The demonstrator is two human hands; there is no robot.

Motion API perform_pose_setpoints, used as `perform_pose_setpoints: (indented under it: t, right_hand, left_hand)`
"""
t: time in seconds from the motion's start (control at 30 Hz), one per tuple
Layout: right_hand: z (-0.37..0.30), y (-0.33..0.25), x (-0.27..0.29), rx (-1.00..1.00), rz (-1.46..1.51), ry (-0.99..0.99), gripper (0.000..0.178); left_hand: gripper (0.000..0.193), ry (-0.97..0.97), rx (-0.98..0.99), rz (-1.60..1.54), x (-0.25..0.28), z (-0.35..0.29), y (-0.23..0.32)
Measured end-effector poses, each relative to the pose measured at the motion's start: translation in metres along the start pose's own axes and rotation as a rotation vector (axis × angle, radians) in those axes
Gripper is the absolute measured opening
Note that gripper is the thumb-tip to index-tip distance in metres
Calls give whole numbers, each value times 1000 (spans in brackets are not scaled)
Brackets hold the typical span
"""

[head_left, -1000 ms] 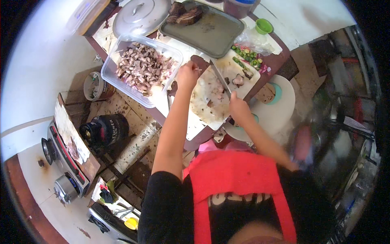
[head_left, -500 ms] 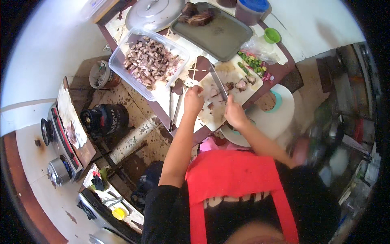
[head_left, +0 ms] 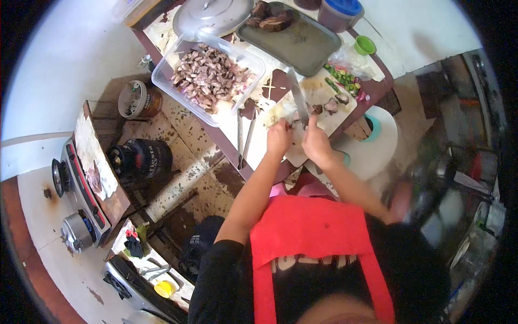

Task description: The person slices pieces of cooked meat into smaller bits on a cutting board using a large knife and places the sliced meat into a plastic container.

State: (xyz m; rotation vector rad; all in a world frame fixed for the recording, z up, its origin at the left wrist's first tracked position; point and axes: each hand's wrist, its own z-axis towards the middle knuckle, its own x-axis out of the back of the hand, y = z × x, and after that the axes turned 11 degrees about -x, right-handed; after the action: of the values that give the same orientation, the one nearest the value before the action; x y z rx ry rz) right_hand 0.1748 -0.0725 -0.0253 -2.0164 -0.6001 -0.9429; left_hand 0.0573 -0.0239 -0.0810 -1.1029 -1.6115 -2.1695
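My right hand (head_left: 317,142) is closed round the handle of a large kitchen knife, its index finger stretched along the top. The blade (head_left: 298,96) points away from me over the white cutting board (head_left: 335,122). Just left of the blade, my left hand (head_left: 279,136) rests low over the board with fingers curled; what they hold, if anything, is hidden. Small meat bits lie by its fingertips. To the right of the knife sit a few chunks of browned meat (head_left: 331,106). Beyond my left hand stands a clear plastic tub (head_left: 162,81) heaped with chopped meat (head_left: 210,75).
Metal tongs (head_left: 246,141) lie left of the board. Farther off are a grey tray (head_left: 294,46) with dark meat (head_left: 275,21), a pot lid (head_left: 213,16), a blue-lidded container (head_left: 337,15), a green cup (head_left: 365,45) and cut green chilies (head_left: 348,81). A white round stool (head_left: 384,141) stands at right.
My left hand has moved right, closer to the knife. The blade has shifted a little and stands at a steeper angle. The whole view has slid slightly.
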Motion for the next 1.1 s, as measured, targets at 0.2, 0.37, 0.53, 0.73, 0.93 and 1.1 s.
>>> perform_pose_setpoints:
  t: [0.2, 0.37, 0.53, 0.73, 0.93, 1.1]
  right_hand:
    - [0, 9, -8, -68, 21, 1, 46]
    - [-19, 8, 32, -221, 191, 158, 32]
    - [-10, 58, 58, -85, 476, 337, 23]
    - [-21, 72, 87, -373, 910, 16, 25]
    - [-19, 78, 37, 75, 263, -90, 28]
    - [5, 64, 0, 256, 140, -252, 28]
  left_hand:
    - [15, -42, -29, -130, 7, 13, -4]
    - [19, 104, -381, 72, -11, 35, 18]
    - [26, -242, -462, 310, -66, 82, 53]
    - [17, -420, -465, 386, -68, 108, 54]
    - [23, 206, -48, -394, 50, 100, 53]
    - [25, 228, 185, -207, 84, 28, 46]
